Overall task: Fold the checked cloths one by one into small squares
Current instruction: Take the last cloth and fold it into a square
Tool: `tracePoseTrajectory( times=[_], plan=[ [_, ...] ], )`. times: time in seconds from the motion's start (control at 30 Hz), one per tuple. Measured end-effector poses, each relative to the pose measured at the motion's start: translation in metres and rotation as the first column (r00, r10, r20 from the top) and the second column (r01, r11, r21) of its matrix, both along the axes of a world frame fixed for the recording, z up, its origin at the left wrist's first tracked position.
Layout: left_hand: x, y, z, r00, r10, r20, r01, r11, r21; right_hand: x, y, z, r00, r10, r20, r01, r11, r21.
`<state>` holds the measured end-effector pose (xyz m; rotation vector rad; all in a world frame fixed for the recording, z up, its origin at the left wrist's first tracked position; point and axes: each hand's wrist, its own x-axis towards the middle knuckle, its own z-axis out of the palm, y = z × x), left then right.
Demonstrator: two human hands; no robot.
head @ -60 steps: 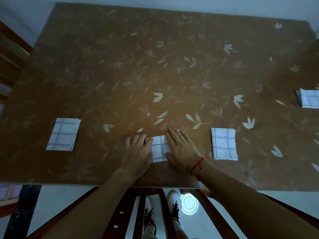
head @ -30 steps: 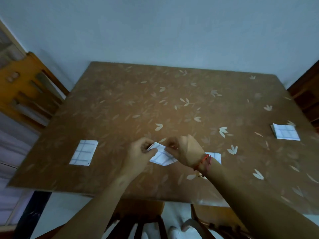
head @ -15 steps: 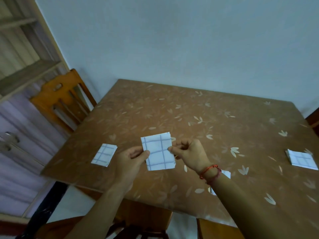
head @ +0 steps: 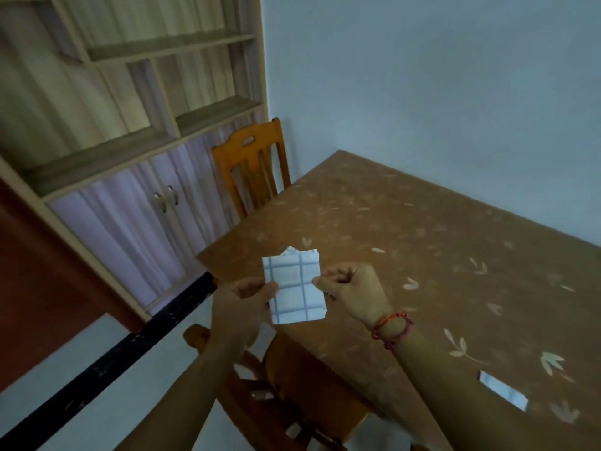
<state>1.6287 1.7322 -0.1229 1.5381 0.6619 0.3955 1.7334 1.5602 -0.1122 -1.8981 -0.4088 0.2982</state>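
Note:
A folded white cloth with blue checks (head: pixel 294 288) hangs upright in the air above the near left corner of the brown table (head: pixel 422 229). My left hand (head: pixel 242 299) pinches its left edge. My right hand (head: pixel 353 289), with a red band at the wrist, pinches its right edge. Behind the held cloth's top edge, the corner of another folded checked cloth (head: pixel 290 251) peeks out on the table. A further folded cloth (head: pixel 502 389) lies on the table at the lower right, partly hidden by my right forearm.
An orange wooden chair (head: pixel 252 164) stands at the table's far left side. Another wooden chair (head: pixel 292 385) is below my arms at the near edge. A shelf unit with cupboard doors (head: pixel 130 196) fills the left wall. A dark bar (head: pixel 130 343) crosses the floor.
Both hands lifted the folded cloth off the table and hold it upright in the air. The view swung up and to the left, bringing the shelf unit and the orange chair into sight.

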Motion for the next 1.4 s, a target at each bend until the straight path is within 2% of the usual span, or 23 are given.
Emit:
tracePoseTrajectory(
  times=[0.23, 0.47, 0.6, 0.73, 0.93, 1.17, 1.4],
  plan=[
    [-0.059, 0.054, 0.005, 0.984, 0.176, 0.034, -0.175, 0.984, -0.010, -0.032, 0.075, 0.003, 0.975, 0.196, -0.101, -0.187, 0.978, 0.092],
    [-0.094, 0.102, 0.004, 0.966, 0.243, 0.084, -0.238, 0.969, -0.064, -0.054, 0.141, -0.008, 0.965, 0.250, -0.083, -0.245, 0.967, 0.072],
    [-0.108, 0.138, -0.008, 0.977, 0.206, 0.049, -0.197, 0.970, -0.141, -0.065, 0.183, -0.010, 0.962, 0.259, -0.091, -0.254, 0.965, 0.058],
    [-0.118, 0.190, -0.020, 0.978, 0.207, 0.012, -0.203, 0.969, -0.143, -0.074, 0.238, -0.016, 0.963, 0.250, -0.095, -0.247, 0.968, 0.044],
    [-0.130, 0.278, -0.019, 0.986, 0.169, 0.009, -0.168, 0.983, -0.071, -0.082, 0.315, -0.010, 0.944, 0.314, -0.106, -0.314, 0.949, 0.017],
    [-0.111, 0.339, -0.006, 0.999, 0.029, 0.016, -0.029, 0.999, 0.033, -0.060, 0.374, 0.008, 0.935, 0.353, -0.010, -0.353, 0.935, 0.031],
    [-0.048, 0.375, -0.010, 0.986, -0.162, -0.038, 0.166, 0.979, 0.122, 0.000, 0.402, 0.019, 0.909, 0.415, 0.042, -0.407, 0.905, -0.121]
  ],
)
